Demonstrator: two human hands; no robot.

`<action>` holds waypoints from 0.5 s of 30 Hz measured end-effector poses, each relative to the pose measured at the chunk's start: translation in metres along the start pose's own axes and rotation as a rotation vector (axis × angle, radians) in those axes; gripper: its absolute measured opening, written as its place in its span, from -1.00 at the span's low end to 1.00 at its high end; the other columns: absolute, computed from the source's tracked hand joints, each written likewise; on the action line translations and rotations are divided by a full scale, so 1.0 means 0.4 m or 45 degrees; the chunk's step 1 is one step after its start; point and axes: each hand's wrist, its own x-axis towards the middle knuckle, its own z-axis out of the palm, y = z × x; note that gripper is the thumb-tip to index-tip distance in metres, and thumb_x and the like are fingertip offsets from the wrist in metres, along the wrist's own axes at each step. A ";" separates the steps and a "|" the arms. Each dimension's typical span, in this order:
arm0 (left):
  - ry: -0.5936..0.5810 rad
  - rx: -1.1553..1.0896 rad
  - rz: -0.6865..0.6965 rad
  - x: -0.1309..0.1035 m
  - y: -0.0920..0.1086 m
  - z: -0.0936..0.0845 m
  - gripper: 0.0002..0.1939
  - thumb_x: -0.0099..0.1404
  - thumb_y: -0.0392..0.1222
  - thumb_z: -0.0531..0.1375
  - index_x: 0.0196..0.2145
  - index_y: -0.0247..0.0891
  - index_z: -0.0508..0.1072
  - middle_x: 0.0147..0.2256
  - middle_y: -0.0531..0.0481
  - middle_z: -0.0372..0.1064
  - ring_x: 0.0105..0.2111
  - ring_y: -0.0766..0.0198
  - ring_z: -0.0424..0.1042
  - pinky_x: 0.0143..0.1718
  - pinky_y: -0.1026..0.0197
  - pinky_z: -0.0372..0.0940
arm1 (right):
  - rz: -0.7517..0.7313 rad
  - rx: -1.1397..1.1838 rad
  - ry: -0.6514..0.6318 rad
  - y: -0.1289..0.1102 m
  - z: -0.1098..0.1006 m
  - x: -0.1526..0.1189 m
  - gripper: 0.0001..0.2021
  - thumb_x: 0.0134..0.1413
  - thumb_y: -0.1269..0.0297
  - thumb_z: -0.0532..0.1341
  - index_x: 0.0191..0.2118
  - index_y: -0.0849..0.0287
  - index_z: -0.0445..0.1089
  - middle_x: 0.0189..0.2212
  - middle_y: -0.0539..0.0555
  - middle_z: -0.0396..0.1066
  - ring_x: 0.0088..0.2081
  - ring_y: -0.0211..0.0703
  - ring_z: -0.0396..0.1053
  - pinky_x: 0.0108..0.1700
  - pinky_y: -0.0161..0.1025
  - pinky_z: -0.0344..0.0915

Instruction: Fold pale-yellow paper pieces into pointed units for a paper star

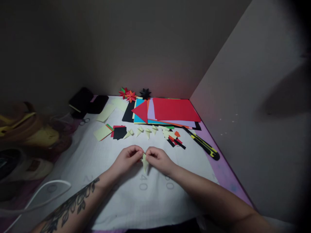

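Observation:
Between my fingertips is a small folded piece of pale yellow paper (145,164), its point hanging down toward me. My left hand (130,158) pinches it from the left, and my right hand (159,159) grips it from the right, both close above the white cloth. Just beyond my hands lies a row of several similar folded pale yellow pieces (148,133). Left of that row are small stacks of cut paper, one black (119,132) over red and one pale yellow (103,132). My fingers partly cover the held piece.
A yellow and black utility knife (204,145) lies right of some paper scraps (173,136). Behind are coloured sheets topped by red paper (176,109), and folded paper stars (131,96). Scissors (84,121) lie at left, near a white cable (48,183). A wall (255,106) borders the right side.

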 end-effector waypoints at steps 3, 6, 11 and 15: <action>-0.026 0.051 0.016 0.001 -0.005 0.002 -0.74 0.20 -0.01 0.19 -0.42 -0.29 0.41 -0.57 0.12 0.26 -0.55 0.39 0.21 -0.50 0.35 0.09 | 0.008 0.005 0.024 0.008 0.005 0.000 -0.86 -0.01 0.30 0.18 -0.52 0.16 0.26 -0.54 -0.07 0.22 -0.49 -0.30 0.17 -0.42 -0.33 0.12; -0.012 0.093 0.051 0.001 -0.009 0.003 -0.74 0.22 -0.01 0.17 -0.41 -0.29 0.42 -0.57 0.12 0.25 -0.55 0.39 0.20 -0.50 0.35 0.09 | -0.005 0.026 0.068 0.015 0.007 0.000 -0.85 0.02 0.29 0.20 -0.51 0.17 0.27 -0.54 -0.07 0.23 -0.49 -0.31 0.20 -0.44 -0.35 0.16; 0.027 0.158 0.089 -0.002 -0.006 0.000 -0.74 0.20 -0.02 0.20 -0.40 -0.31 0.43 -0.53 0.08 0.31 -0.52 0.35 0.26 -0.47 0.33 0.14 | -0.062 -0.002 0.146 0.023 0.008 -0.001 -0.84 0.04 0.30 0.21 -0.50 0.16 0.25 -0.51 -0.05 0.26 -0.48 -0.30 0.25 -0.43 -0.34 0.21; 0.057 0.239 0.102 -0.005 0.005 0.002 -0.76 0.16 -0.05 0.20 -0.43 -0.31 0.44 -0.53 0.06 0.33 -0.52 0.34 0.27 -0.46 0.31 0.16 | -0.074 -0.005 0.167 0.022 0.009 -0.001 -0.85 0.01 0.30 0.22 -0.49 0.16 0.27 -0.48 -0.04 0.28 -0.46 -0.29 0.26 -0.41 -0.33 0.23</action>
